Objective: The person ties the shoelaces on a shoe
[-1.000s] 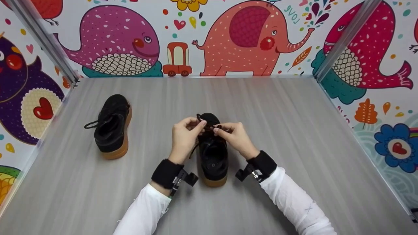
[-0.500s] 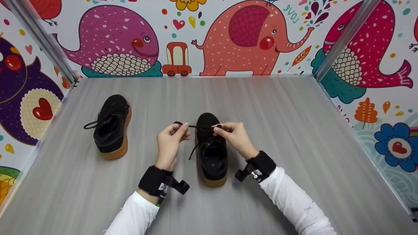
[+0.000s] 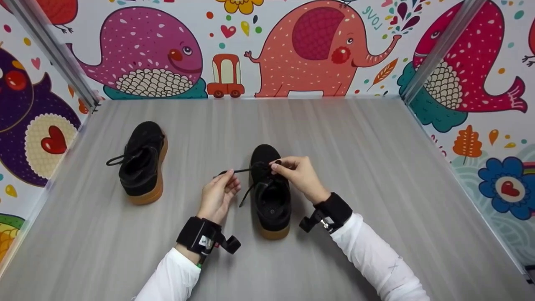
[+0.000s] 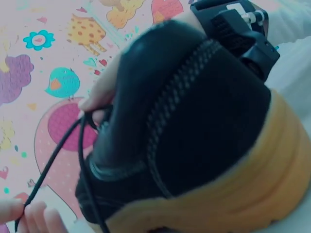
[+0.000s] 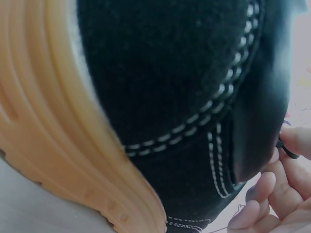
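Note:
A black shoe (image 3: 267, 228) with a tan sole stands upright, its toe pointing away, in the middle of the head view. On its left side my left hand (image 3: 218, 196) pinches a black shoelace (image 3: 242, 170), drawn taut from the shoe's front. Over the lacing, my right hand (image 3: 299, 173) pinches part of the lace between thumb and fingers. One loose lace end hangs down the shoe's left side. In the left wrist view the lace runs from the left fingertips (image 4: 36, 213) up to the right hand. The shoe's side hides part of the right hand in the right wrist view.
Another black shoe (image 3: 144, 167) with a tan sole stands to the left, a lace loop sticking out from it. A grey wood-grain surface (image 3: 355, 138) lies beneath both. Walls with cartoon animals (image 3: 309, 54) and metal corner posts enclose the back and sides.
From above the shoe, my left hand has moved left and then slightly nearer, stretching the lace out sideways. The right hand has stayed almost in place at the lacing.

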Demonstrator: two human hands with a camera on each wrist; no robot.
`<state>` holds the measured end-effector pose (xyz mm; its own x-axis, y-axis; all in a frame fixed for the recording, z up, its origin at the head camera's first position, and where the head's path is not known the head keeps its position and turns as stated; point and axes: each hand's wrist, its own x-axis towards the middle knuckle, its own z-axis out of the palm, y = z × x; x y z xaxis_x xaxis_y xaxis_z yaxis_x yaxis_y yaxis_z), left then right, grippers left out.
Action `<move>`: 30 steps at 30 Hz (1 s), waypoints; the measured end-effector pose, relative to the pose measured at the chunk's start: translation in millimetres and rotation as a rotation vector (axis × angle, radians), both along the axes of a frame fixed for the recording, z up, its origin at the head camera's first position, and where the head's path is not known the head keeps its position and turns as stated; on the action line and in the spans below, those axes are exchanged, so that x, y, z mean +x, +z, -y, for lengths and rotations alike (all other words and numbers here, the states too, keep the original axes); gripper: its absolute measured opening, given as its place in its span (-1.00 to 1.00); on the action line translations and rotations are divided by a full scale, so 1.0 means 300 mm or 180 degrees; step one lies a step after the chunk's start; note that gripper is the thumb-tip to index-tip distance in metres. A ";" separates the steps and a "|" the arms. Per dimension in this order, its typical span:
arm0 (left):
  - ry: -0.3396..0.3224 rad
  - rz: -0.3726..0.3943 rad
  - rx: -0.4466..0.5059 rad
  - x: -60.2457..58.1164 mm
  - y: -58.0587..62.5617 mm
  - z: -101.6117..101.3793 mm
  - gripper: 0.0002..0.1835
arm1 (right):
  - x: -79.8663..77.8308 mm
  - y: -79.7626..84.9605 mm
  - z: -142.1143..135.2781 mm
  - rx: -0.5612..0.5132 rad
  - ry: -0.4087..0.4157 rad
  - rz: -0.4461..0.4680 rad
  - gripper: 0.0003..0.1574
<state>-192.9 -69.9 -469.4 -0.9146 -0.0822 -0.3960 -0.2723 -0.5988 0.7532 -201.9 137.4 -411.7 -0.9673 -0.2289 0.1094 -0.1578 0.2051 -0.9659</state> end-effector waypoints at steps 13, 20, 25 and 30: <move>-0.0323 -0.0155 -0.0701 0.017 -0.005 -0.026 -0.80 | 0.000 0.001 0.003 0.0006 0.0009 0.0004 -0.76; -0.0314 -0.1432 -0.2466 0.018 0.073 -0.054 -0.88 | 0.001 0.002 0.000 -0.0027 0.0041 0.0000 -0.76; -0.0201 -0.2437 -0.3910 0.006 0.108 -0.067 -0.93 | 0.002 0.005 -0.005 0.0020 0.0038 0.0056 -0.77; -0.0283 -0.2821 -0.4438 -0.005 0.106 -0.086 -0.93 | -0.007 -0.011 -0.008 -0.0019 0.0047 0.0030 -0.76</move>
